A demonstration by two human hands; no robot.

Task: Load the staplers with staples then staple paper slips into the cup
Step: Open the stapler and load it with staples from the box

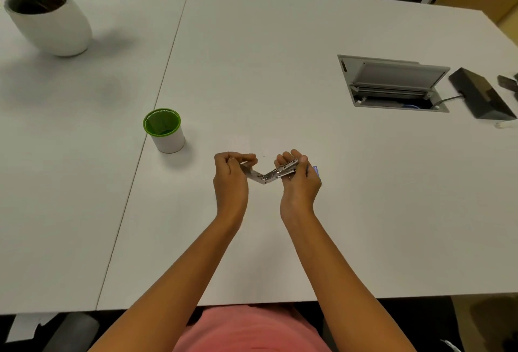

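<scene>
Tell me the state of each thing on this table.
Stapler: swung open in a V, held in both hands.
Left hand: grips one stapler arm.
Right hand: grips the other arm.
Cup: upright, standing alone.
Table hatch: lid raised.
Plant pot: upright.

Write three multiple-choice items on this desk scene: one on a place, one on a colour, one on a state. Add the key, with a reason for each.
1. Where does the cup stand?
A. left of the stapler
B. right of the stapler
C. right at the near edge of the desk

2. What colour is the cup's rim?
A. red
B. green
C. black

3. How is the stapler held?
A. shut, in one hand
B. swung open in a V between both hands
C. lying shut, untouched

Key: 1 A, the cup stands beyond and left of the left hand. 2 B, the rim and inside are green above a white wall. 3 B, the left hand and right hand each grip one arm of the opened stapler.
</scene>
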